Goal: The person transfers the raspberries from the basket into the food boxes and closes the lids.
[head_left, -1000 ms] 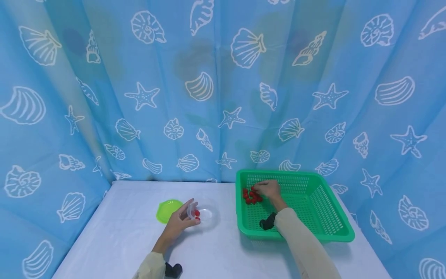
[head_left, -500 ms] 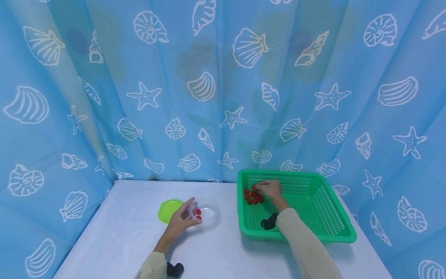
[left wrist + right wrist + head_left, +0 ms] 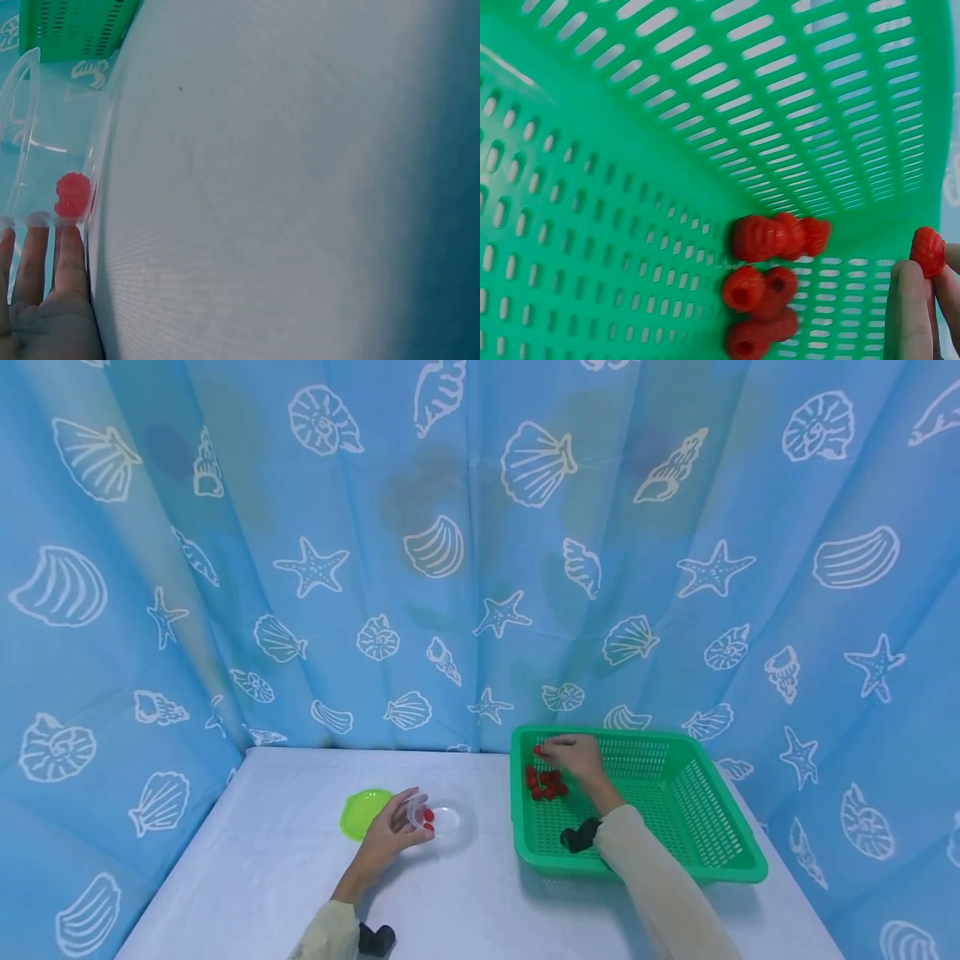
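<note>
My right hand (image 3: 576,755) pinches a raspberry (image 3: 928,251) between thumb and fingers, raised above the left part of the green basket (image 3: 723,872). Several other raspberries (image 3: 551,787) lie in that basket's left corner; the right wrist view shows them bunched on its slotted bottom. On the table to the left, my left hand (image 3: 386,839) holds a clear plastic container (image 3: 56,124) by its side, thumb near and fingers far. Red raspberries (image 3: 73,196) sit inside the container, close to the fingertips.
A lime-green lid or shallow dish (image 3: 364,814) lies on the white-covered table (image 3: 480,910), just behind my left hand. A blue shell-patterned curtain (image 3: 480,552) hangs along the back and both sides. The basket's raised rim stands between the container and the loose raspberries.
My right hand has lifted a raspberry from the pile in the basket and moved up toward the back left. My left hand and the container have stayed in place.
</note>
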A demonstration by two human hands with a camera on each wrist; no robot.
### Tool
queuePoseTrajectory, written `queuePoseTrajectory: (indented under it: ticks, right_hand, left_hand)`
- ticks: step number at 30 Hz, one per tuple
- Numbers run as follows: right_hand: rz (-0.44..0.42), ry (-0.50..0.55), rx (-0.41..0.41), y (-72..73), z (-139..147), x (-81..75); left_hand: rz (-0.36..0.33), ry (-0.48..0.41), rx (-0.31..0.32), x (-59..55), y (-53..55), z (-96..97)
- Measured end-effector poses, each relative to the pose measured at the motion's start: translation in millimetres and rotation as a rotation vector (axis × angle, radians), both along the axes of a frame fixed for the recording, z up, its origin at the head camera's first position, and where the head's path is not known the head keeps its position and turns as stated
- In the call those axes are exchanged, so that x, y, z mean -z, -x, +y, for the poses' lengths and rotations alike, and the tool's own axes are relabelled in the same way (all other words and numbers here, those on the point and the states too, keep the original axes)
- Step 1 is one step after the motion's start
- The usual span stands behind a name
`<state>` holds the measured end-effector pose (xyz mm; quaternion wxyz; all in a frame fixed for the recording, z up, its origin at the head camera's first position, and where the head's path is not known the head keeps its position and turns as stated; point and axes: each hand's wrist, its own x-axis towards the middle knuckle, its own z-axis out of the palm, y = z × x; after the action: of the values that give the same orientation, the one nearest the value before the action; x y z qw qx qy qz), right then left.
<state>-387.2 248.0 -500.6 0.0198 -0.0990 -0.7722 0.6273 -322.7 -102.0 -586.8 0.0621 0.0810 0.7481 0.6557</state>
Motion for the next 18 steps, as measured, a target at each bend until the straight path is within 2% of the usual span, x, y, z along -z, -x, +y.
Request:
queuePoseTrajectory:
  ticks: [4, 7, 18]
  right_hand:
    - [0.015, 0.071, -0.028, -0.9, -3, -9.6]
    - [0.022, 0.083, -0.058, -1.7, -8, -17.8]
    - [0.039, 0.110, -0.151, -7.2, -50, -42.6]
  left_hand:
    - [0.006, 0.009, 0.014, -5.9, -3.2, 0.2]
    - [0.011, 0.015, 0.019, -8.1, -4.7, -0.3]
    - [0.034, 0.036, 0.032, 3.6, 0.5, -2.9]
